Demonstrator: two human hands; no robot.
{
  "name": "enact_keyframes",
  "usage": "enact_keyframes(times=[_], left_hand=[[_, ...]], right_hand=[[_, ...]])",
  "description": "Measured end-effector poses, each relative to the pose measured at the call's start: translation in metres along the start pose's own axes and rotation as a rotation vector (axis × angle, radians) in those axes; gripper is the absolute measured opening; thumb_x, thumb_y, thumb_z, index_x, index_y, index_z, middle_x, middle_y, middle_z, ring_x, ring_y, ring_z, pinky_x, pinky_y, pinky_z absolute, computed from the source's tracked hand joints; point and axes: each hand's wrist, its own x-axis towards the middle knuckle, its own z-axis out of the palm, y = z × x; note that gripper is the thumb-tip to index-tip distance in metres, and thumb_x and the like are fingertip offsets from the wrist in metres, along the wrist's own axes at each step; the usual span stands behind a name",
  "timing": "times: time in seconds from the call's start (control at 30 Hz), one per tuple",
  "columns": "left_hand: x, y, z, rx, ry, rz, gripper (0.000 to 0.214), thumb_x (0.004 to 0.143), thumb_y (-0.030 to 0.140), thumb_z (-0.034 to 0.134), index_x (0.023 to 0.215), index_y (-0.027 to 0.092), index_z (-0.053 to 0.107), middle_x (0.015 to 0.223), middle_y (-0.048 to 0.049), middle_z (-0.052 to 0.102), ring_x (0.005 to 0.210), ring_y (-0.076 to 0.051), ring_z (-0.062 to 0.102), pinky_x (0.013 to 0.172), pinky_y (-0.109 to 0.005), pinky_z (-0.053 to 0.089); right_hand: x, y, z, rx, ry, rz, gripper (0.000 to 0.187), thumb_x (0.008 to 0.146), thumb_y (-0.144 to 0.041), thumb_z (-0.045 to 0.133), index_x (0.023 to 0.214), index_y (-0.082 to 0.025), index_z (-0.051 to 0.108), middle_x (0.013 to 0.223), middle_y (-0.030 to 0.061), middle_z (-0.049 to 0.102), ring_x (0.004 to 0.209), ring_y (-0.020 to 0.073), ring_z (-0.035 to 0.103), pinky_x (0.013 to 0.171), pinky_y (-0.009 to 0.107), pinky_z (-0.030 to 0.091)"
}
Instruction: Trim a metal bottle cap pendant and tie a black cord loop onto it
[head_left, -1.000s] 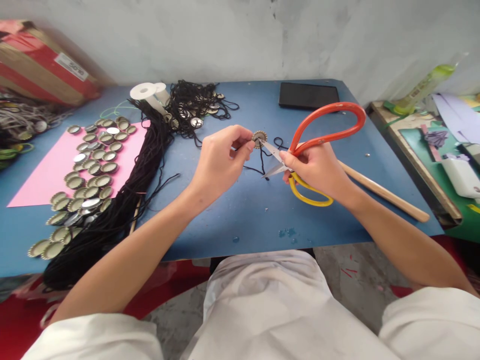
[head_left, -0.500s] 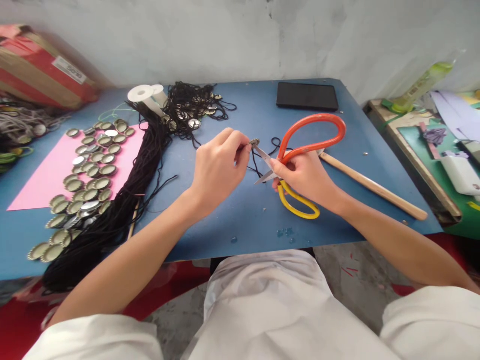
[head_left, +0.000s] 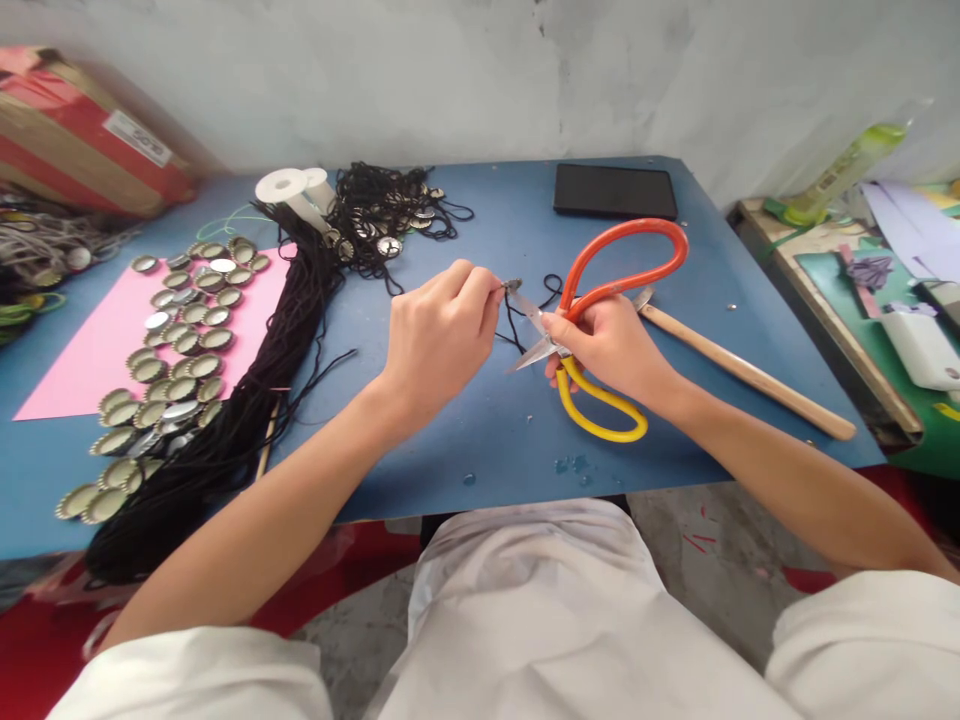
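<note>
Between thumb and fingers, my left hand (head_left: 442,340) pinches a bottle cap (head_left: 512,285) seen nearly edge-on. Black cord (head_left: 513,328) hangs below the cap and curls onto the table behind. My right hand (head_left: 611,345) grips a pair of scissors (head_left: 634,232) near the pivot; one loop is orange, the other yellow. The blades are parted and point left, the upper tip close to the cap. Whether that blade touches the cap or the cord, I cannot tell.
At left, several bottle caps (head_left: 187,342) lie on pink paper (head_left: 82,365) beside a black cord bundle (head_left: 255,400). White spools (head_left: 289,195) and corded caps (head_left: 390,215) sit behind. A phone (head_left: 615,192) lies at the back, a wooden-handled hammer (head_left: 750,372) at right.
The scissors have opened slightly wider, the yellow loop shifting down and right. My left hand stays almost in place with the bottle cap.
</note>
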Motion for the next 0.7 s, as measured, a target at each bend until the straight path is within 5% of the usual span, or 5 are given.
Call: enact_keyframes(times=[0.27, 0.43, 0.7], left_hand=[[0.008, -0.008, -0.002, -0.087, 0.018, -0.15, 0.014, 0.1, 0.017, 0.063, 0.086, 0.02, 0.066, 0.086, -0.0047, 0.07, 0.073, -0.018, 0.062, 0.068, -0.032, 0.041], [0.02, -0.019, -0.005, -0.39, 0.011, -0.275, 0.012, 0.095, 0.017, 0.066, 0.083, 0.02, 0.065, 0.079, -0.001, 0.07, 0.072, -0.016, 0.064, 0.071, -0.03, 0.05], [0.022, -0.007, -0.013, -0.749, -0.102, -0.413, 0.01, 0.096, 0.017, 0.067, 0.087, 0.02, 0.069, 0.071, 0.0013, 0.069, 0.059, -0.012, 0.063, 0.058, -0.023, 0.051]], right_hand=[[-0.004, -0.005, -0.001, 0.062, -0.025, 0.025, 0.046, 0.094, -0.056, 0.084, 0.071, -0.021, 0.064, 0.057, 0.004, 0.074, 0.045, 0.0197, 0.072, 0.041, 0.026, 0.057], [-0.005, -0.002, -0.001, 0.03, -0.004, -0.046, 0.05, 0.096, -0.059, 0.082, 0.071, -0.02, 0.066, 0.058, 0.0034, 0.073, 0.047, 0.0182, 0.072, 0.045, 0.025, 0.059], [-0.001, 0.004, -0.002, 0.04, 0.03, -0.148, 0.043, 0.099, -0.054, 0.081, 0.074, -0.022, 0.067, 0.057, 0.0, 0.072, 0.049, 0.0196, 0.074, 0.047, 0.027, 0.059]])
